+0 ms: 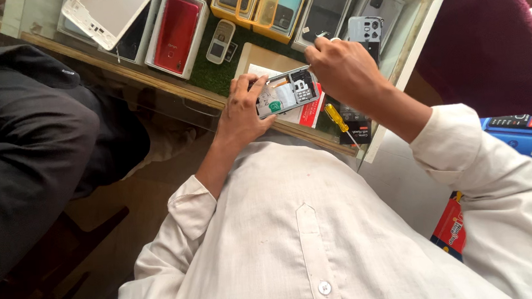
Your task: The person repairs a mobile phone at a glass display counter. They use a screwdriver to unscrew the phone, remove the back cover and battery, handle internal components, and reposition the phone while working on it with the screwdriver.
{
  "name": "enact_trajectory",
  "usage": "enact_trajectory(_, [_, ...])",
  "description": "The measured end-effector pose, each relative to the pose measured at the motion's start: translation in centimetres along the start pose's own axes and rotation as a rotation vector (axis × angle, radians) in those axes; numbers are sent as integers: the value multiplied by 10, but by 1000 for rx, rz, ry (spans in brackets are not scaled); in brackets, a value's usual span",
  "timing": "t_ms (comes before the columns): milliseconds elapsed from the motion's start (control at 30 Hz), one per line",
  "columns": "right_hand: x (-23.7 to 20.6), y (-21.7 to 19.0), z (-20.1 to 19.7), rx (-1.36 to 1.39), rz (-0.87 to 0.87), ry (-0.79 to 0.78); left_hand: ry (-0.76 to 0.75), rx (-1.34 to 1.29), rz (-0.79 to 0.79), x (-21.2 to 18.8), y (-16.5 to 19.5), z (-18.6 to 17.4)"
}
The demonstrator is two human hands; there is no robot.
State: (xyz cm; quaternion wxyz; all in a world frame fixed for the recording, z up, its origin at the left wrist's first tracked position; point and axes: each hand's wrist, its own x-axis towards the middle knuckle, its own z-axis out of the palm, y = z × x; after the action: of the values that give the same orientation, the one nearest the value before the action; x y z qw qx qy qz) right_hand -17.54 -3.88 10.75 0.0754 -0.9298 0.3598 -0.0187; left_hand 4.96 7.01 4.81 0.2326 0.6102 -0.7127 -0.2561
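My left hand [241, 110] grips an opened phone [287, 92] by its left end, with the back cover off and the circuit boards showing. My right hand [343, 69] hovers over the phone's upper right corner, fingers pinched on a thin tool [320, 36] whose tip I cannot make out. Both hands work over the glass counter top [210, 78]. A screwdriver with a yellow and red handle [339, 120] lies on the glass just right of the phone.
Under the glass lie several boxed phones, a red one [176, 33] and a small keypad phone [219, 41]. A removed grey phone back [364, 31] rests beyond my right hand. Another person in dark clothing [19, 143] sits at the left. Boxes [528, 138] stack at the right.
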Motion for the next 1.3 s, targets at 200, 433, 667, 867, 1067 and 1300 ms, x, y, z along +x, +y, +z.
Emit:
enact_trajectory(200, [7,5,-5,-32,-16,-2,7,6,-18,1,-3,2])
enact_trajectory(433, [1,7,-5,13,0,-15,29,4,38,-3,-8,7])
enact_trajectory(667, [-18,-4,-1,25,-6,-17,9,29,92,-9,-8,2])
enact_trajectory(867, [-17,-8,-4,-94,127,-217,-5,40,76,-8,-4,-1])
enact_trajectory(1067, [-7,-3,-8,-123,103,-209,-41,28,38,-7,-1,-3])
enact_trajectory(1300, [-6,-1,-5,-60,-5,-40,-12,1,45,-9,-1,-2])
